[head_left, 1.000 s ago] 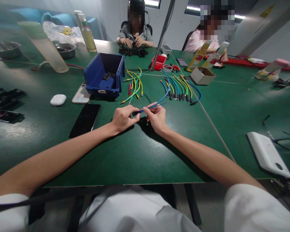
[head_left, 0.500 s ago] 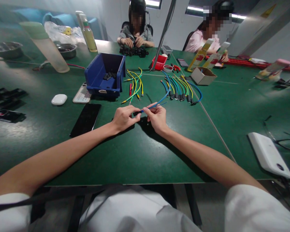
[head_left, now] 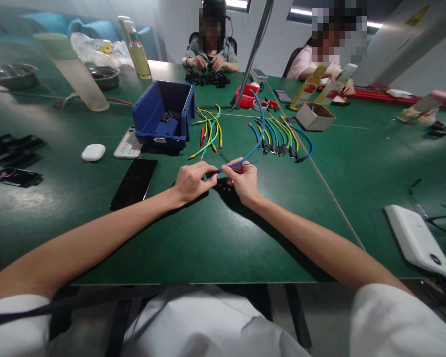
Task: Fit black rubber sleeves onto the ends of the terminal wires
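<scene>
Between my hands is a blue wire (head_left: pixel 259 141) with a black sleeve (head_left: pixel 211 174) at its left end. My left hand (head_left: pixel 194 182) is closed, its thumb and fingers pinching the black sleeve. With thumb and fingers pressed together, my right hand (head_left: pixel 242 180) grips the blue wire just beside the sleeve. From there the wire curves up and away over the table. Beyond my left hand lie loose yellow and green wires (head_left: pixel 218 130). A row of wires with black-sleeved ends (head_left: pixel 278 136) lies farther right.
A blue bin (head_left: pixel 161 136) holding small dark pieces stands beyond my left hand, with a black phone (head_left: pixel 134 183) nearer me. A slanted metal pole (head_left: pixel 253 54) rises behind the wires. A small carton (head_left: pixel 314 118) stands right. Two people sit across the green table (head_left: pixel 223 248).
The view has shifted slightly. The free end of the blue wire now reaches higher and farther away. Both hands keep nearly the same grip.
</scene>
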